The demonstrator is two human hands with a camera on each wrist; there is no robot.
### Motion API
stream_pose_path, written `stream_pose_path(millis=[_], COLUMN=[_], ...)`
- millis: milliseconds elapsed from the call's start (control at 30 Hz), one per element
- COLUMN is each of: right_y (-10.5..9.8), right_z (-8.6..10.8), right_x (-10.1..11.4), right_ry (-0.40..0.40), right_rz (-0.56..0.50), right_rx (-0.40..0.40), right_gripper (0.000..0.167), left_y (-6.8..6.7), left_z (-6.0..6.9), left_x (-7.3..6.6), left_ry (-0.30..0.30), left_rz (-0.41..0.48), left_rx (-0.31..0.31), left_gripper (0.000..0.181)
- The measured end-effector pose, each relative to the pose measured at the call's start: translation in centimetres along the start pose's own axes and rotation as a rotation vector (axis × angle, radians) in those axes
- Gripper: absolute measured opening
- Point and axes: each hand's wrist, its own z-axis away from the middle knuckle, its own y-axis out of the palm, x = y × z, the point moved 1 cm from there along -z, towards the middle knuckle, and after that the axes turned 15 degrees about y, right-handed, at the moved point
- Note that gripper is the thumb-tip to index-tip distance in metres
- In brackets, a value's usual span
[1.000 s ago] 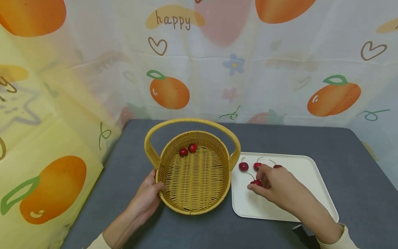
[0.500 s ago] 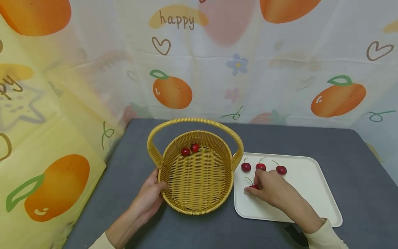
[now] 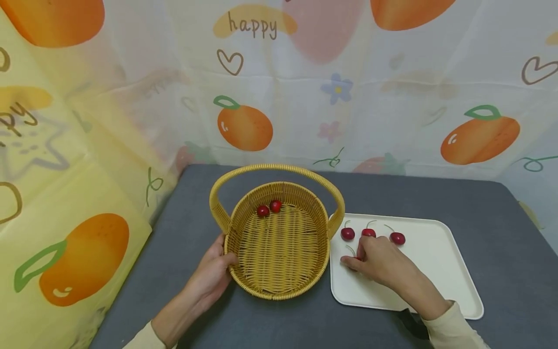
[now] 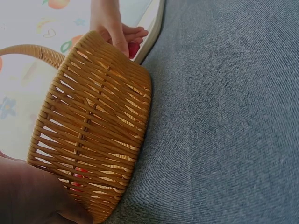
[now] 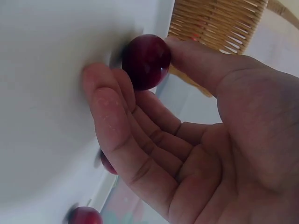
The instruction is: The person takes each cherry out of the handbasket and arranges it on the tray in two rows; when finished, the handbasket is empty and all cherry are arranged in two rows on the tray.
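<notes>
My left hand (image 3: pixel 210 274) grips the left side of a round yellow wicker basket (image 3: pixel 279 261), its thumb over the rim. Inside, two red cherries, one cherry (image 3: pixel 263 211) beside another cherry (image 3: pixel 275 206), lie by the back wall. Over the white tray, my right hand (image 3: pixel 385 263) pinches a dark red cherry (image 5: pixel 146 62) between thumb and fingers. In the head view that cherry is mostly hidden by the hand, and its thin green stem sticks up. Three more stemmed cherries lie behind it: a left cherry (image 3: pixel 347 234), a middle cherry (image 3: pixel 368 232) and a right cherry (image 3: pixel 397 238).
The white rectangular tray (image 3: pixel 436 261) lies just right of the basket on a dark grey tabletop (image 3: pixel 261 325). The basket's tall arched handle (image 3: pixel 276 167) rises at its back. A fruit-printed cloth (image 3: pixel 305 111) hangs behind the table and along its left side.
My right hand has moved slightly down and left over the tray, its fingers closing on the front cherry. The left hand keeps its grip on the basket. The head view has shifted slightly.
</notes>
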Motion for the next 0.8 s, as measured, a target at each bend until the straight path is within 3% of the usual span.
stream_pose_path(millis=[800], right_y=[-0.6], right_z=[0.35], right_x=[-0.08], right_ry=[0.091], right_rz=[-0.004], right_rx=[0.054], right_gripper=[0.038], left_y=[0.03], left_z=[-0.01], left_x=[0.03], left_ry=[0.003], left_rz=[-0.013], left_rx=[0.001], left_gripper=[0.092])
